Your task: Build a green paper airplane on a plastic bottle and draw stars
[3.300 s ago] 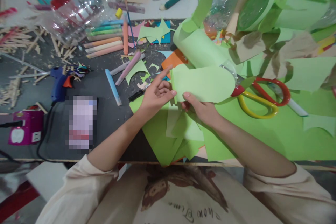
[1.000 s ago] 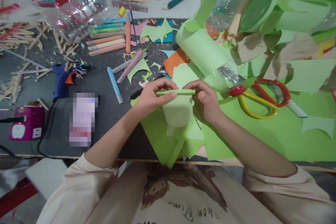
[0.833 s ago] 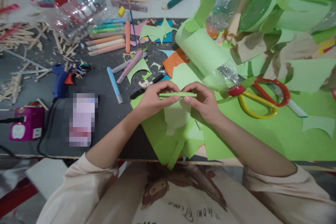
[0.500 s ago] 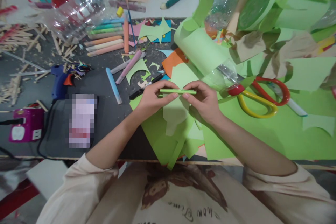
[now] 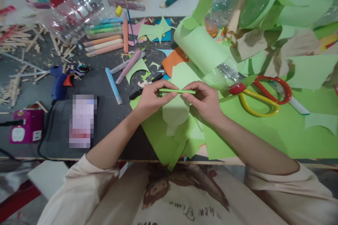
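Observation:
Both my hands pinch a light green paper piece (image 5: 176, 110) whose top edge is rolled into a thin tube (image 5: 176, 91). My left hand (image 5: 153, 99) grips the tube's left end with thumb and fingers closed. My right hand (image 5: 206, 100) grips the right end the same way. The unrolled rounded part of the paper hangs down between my hands, over loose green paper sheets (image 5: 237, 126) on the dark table (image 5: 105, 119).
Red-and-yellow scissors (image 5: 260, 96) lie right of my hands beside a clear plastic bottle wrapped in green paper (image 5: 208, 54). Chalk sticks (image 5: 105, 42), a black pen (image 5: 144, 89), a blue glue gun (image 5: 59, 81), wooden sticks (image 5: 16, 42) and a pink device (image 5: 25, 126) sit to the left.
3.3 s ago the green piece was held flat and upright; its top has since been rolled into a thin tube. Over the last second my hands barely shift, fingers still rolling.

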Action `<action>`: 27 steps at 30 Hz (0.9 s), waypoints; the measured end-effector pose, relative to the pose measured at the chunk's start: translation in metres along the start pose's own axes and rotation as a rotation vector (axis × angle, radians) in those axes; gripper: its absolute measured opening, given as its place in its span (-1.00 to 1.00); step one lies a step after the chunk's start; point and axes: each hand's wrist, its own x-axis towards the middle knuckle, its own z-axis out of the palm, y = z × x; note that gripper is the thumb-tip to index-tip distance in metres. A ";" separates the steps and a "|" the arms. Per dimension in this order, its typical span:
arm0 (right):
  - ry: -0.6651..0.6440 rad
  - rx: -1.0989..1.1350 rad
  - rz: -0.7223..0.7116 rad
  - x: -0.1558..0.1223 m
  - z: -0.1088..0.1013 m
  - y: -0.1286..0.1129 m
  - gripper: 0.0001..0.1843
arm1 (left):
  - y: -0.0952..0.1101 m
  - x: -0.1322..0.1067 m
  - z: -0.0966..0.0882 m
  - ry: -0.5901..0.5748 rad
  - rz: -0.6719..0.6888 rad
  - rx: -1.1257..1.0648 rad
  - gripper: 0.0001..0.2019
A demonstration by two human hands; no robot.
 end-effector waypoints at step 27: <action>0.079 0.114 0.127 0.006 -0.003 -0.001 -0.57 | -0.002 0.004 0.002 0.147 -0.093 -0.203 -0.52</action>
